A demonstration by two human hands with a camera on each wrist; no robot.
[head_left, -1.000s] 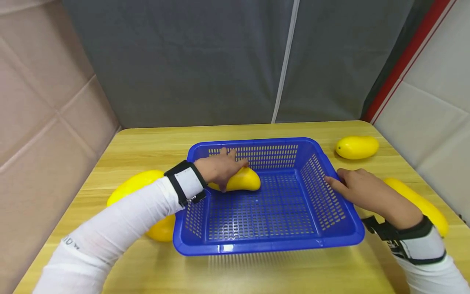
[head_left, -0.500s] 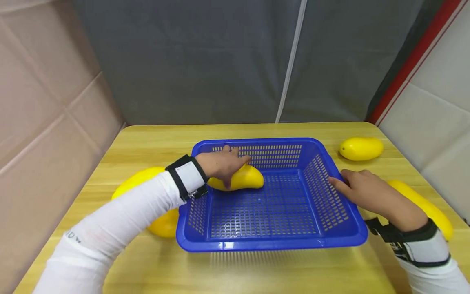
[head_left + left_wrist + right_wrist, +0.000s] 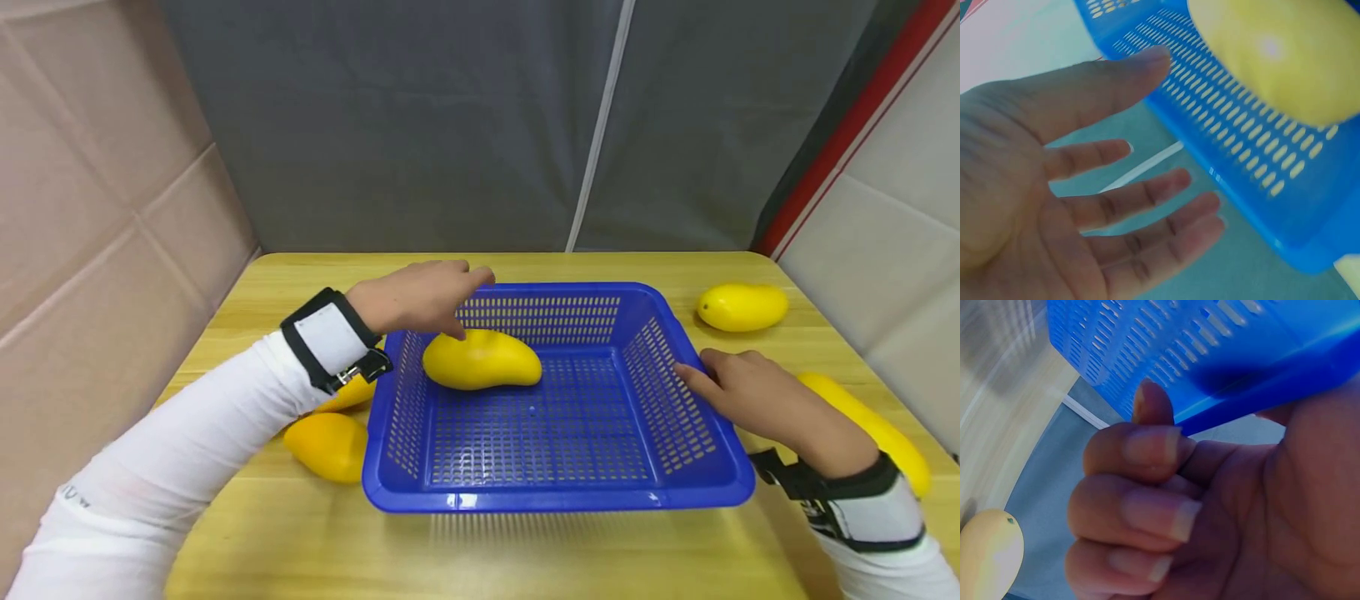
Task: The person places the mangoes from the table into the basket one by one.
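A yellow mango [image 3: 483, 360] lies in the left part of a blue perforated plastic basket [image 3: 558, 499]. Just above that mango, over the basket's back-left corner, hovers my left hand [image 3: 422, 295]. Its fingers [image 3: 1122, 197] are spread and relaxed in the left wrist view, with nothing between them. At the basket's right side my right hand [image 3: 761, 400] grips the rim, thumb on the inner side. From below, the right wrist view shows the curled fingers [image 3: 1132, 506] under the rim.
On the wooden table [image 3: 570, 554], an orange-yellow mango [image 3: 327, 447] and another yellow mango [image 3: 348, 394] lie left of the basket. A yellow mango [image 3: 742, 307] sits at back right, and a long one [image 3: 870, 425] lies beyond my right hand. A grey curtain [image 3: 405, 125] hangs behind.
My left hand has let go of the mango in the basket and risen up and to the left, uncovering it. The right hand keeps its grip on the rim.
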